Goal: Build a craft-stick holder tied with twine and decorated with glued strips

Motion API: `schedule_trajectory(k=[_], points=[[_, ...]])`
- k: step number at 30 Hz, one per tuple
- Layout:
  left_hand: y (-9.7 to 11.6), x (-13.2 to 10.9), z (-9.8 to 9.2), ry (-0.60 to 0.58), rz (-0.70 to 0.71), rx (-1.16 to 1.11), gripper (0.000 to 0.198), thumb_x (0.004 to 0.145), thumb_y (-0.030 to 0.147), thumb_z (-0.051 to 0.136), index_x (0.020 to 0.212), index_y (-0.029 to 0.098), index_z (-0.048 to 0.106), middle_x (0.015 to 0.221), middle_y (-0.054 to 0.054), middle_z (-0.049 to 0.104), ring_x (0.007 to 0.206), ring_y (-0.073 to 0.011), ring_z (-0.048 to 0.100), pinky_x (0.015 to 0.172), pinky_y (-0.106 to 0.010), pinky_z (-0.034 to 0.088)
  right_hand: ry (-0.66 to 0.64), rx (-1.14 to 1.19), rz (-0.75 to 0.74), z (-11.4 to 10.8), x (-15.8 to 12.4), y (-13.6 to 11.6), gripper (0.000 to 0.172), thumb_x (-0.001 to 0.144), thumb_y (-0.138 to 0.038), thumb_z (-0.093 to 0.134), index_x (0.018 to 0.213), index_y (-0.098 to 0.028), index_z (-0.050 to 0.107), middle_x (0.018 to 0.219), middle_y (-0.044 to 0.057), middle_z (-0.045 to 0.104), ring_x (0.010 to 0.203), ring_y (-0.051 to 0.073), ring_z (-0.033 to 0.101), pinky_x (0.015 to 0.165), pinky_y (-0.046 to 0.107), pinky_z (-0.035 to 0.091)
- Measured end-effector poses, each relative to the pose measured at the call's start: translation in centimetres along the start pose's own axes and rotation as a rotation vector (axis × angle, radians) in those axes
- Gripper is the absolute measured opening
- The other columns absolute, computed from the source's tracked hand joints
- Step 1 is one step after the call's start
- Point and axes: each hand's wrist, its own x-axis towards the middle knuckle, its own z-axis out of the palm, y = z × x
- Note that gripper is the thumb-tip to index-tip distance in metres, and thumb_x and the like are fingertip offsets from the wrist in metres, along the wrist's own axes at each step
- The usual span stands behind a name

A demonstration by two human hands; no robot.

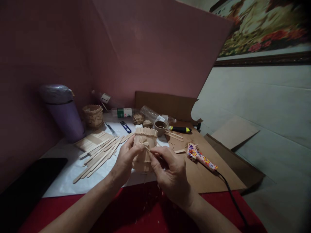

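Observation:
A small cup made of upright craft sticks (140, 164) stands between my hands, with cord wound round it near the top. A little bow (143, 143) sits on its front. My left hand (122, 161) is closed around the cup's left side, its thumb at the bow. My right hand (171, 171) pinches at the bow's lower right, where a thin tail of the cord seems to run between thumb and fingers. The right fingertips partly cover the cup's front.
Loose craft sticks (99, 158) lie on white paper at left. A flowered glue gun (201, 157) with a black cable lies on cardboard at right. Behind are twine balls (138, 119), a brown bowl (160, 125), plastic bottles (125, 112), cutters (125, 127), another stick cup (93, 117) and a purple tumbler (65, 119).

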Motion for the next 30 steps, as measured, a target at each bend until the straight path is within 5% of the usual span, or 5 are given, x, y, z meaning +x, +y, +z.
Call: schedule_trajectory(k=[25,30], points=[[0.02,-0.28,0.37,-0.031,-0.047,-0.005,0.018,0.079,0.027,0.055,0.094,0.018,0.059,0.079,0.000,0.058,0.070,-0.0130,0.054,0.062,-0.022,0.045,-0.092,-0.219,-0.166,-0.48,0.05,0.30,0.024,0.083,-0.010,0.051,0.103,-0.015,0.063,0.078,0.006,0.060,0.068,0.016,0.056,0.061,0.029,0.045],[-0.01,-0.27,0.27,-0.089,-0.033,-0.054,0.028,0.083,0.030,0.051,0.107,0.017,0.059,0.094,-0.004,0.062,0.079,-0.0166,0.057,0.068,-0.026,0.046,-0.055,-0.199,-0.144,-0.39,-0.09,0.48,0.023,0.084,-0.010,0.050,0.101,-0.015,0.063,0.078,0.006,0.061,0.070,0.016,0.057,0.063,0.029,0.046]])
